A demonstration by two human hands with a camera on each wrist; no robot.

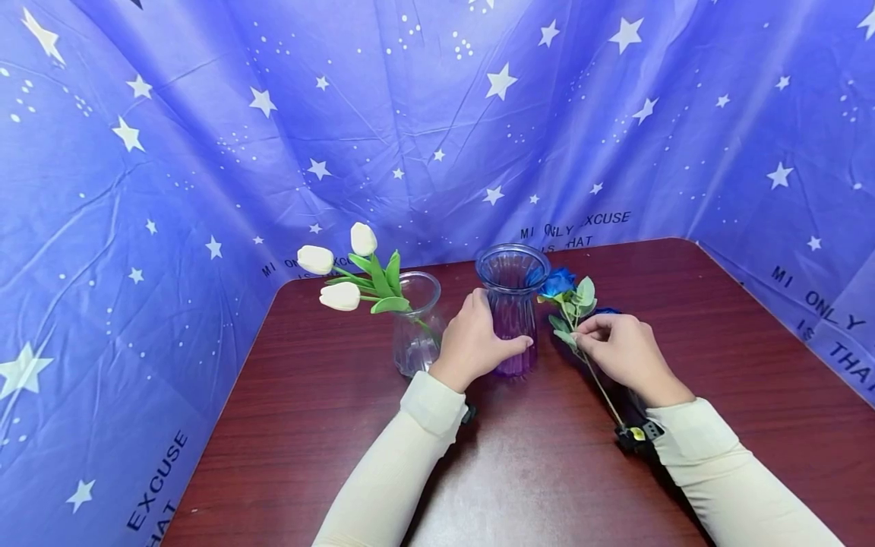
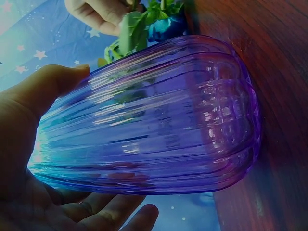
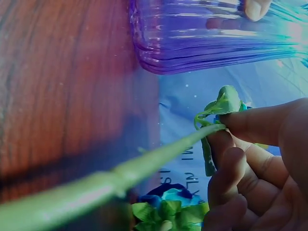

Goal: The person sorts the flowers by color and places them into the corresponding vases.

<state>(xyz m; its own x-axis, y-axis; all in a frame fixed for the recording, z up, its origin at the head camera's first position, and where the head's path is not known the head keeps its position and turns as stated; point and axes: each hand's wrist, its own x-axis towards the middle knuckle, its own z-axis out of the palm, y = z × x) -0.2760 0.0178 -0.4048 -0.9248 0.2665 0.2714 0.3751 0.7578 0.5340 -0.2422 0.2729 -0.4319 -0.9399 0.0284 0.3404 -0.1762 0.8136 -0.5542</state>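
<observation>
Holding the blue rose (image 1: pixel 558 282): its stem (image 1: pixel 603 391) is pinched between the thumb and fingertips of the right hand (image 1: pixel 625 353), close to the leaves (image 1: pixel 585 292).
Rose position: the flower is raised just right of the purple vase (image 1: pixel 514 315), outside it; whether the rim is touched cannot be told.
Stem end: the lower tip is obscured near the black wrist device (image 1: pixel 636 437); in the right wrist view, the stem is cut off by the frame's edge.
Vase grip: the upright purple vase is grasped round its body by the left hand (image 1: pixel 475 338), thumb on one side, fingers on the other; in the head view, the fingers are largely hidden.
Second blue rose (image 3: pixel 173 196): mostly covered by the right hand in the head view; cropped at the bottom in the right wrist view.
Clear vase (image 1: pixel 410 346): placed left of the purple vase on the table (image 1: pixel 547 471), its lower right side covered by the left hand.
White tulips (image 1: pixel 339 296): three are leaned leftward over the clear vase's rim.
Backdrop (image 1: pixel 437 114): blue, star-printed cloth; some lettering is blocked by the vases and tulips.
Sleeves (image 1: pixel 390 467): pale, cut off below.
</observation>
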